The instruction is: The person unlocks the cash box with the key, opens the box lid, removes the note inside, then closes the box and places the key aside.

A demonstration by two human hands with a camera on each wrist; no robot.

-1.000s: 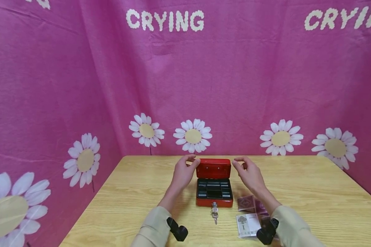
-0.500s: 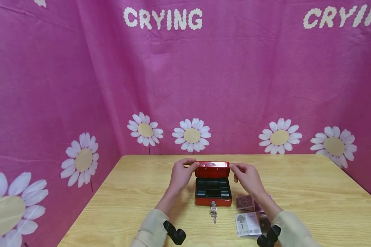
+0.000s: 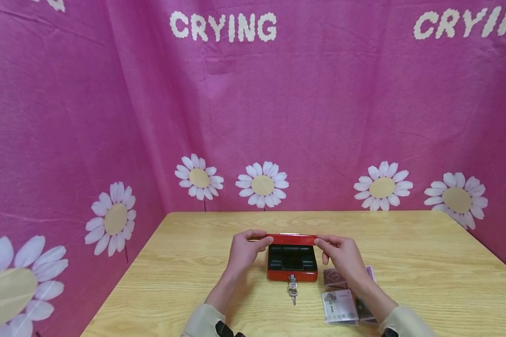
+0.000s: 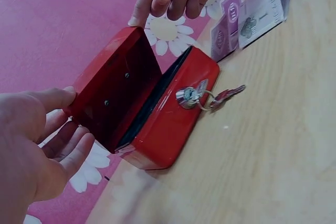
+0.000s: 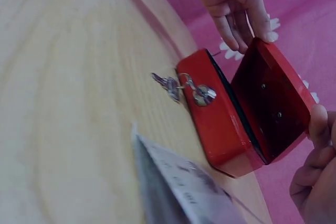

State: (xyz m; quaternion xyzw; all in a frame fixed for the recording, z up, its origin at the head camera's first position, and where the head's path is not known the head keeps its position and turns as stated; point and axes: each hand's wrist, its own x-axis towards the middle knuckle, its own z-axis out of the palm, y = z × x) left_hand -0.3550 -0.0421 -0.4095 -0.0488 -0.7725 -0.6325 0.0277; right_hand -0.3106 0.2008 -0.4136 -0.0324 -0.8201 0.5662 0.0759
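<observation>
A small red cash box (image 3: pixel 274 276) stands on the table with its lid (image 3: pixel 291 240) raised partway, tilted forward over the black compartment tray (image 3: pixel 292 257). At the lid's left corner my left hand (image 3: pixel 244 250) pinches the edge, thumb in front and fingers behind. My right hand (image 3: pixel 343 252) grips the opposite corner between thumb and index finger. In the left wrist view, two screws show on the lid's dark inner face (image 4: pixel 118 90). A key sits in the front lock (image 4: pixel 187 97), and more keys (image 3: pixel 293 296) hang from its ring onto the tabletop.
Right of the box lie several banknotes (image 3: pixel 339 306), pinkish and grey, partly under my right forearm. The wooden table (image 3: pixel 173 281) reaches back to a magenta cloth (image 3: pixel 320 117) printed with daisies.
Both hands have come down and forward with the lid, which was upright and now leans over the tray. The right hand, apart from the lid at first, has taken hold of its corner.
</observation>
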